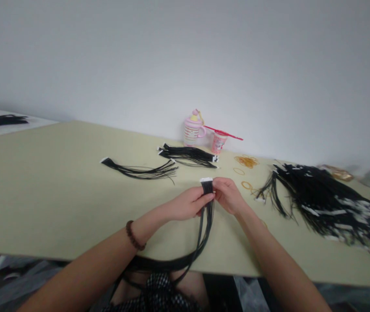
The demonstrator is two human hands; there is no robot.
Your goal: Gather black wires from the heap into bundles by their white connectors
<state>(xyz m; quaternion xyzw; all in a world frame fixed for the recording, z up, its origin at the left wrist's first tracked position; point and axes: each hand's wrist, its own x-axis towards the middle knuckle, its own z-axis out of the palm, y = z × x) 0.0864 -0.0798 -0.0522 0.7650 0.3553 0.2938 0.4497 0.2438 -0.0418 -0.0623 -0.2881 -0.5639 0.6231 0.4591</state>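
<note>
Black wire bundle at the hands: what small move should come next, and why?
Probably the right hand should smooth the loose strands together: the left hand grips the black wire bundle just below its white end, while farther down the strands split apart and sag toward the near edge of the table.

A single head-worn camera supplied the view, facing forward and down from the near side of a long, pale yellow-green table (pixel 74 203). A plain greyish-white wall (pixel 139 56) filled the upper frame, beyond the tabletop. The bare left forearm (pixel 90 264) and bare right forearm (pixel 279 255) entered at lower left and lower right, close to the lens. Black-and-white checked cloth (pixel 160 299) showed at bottom centre, seen steeply from above.
</note>
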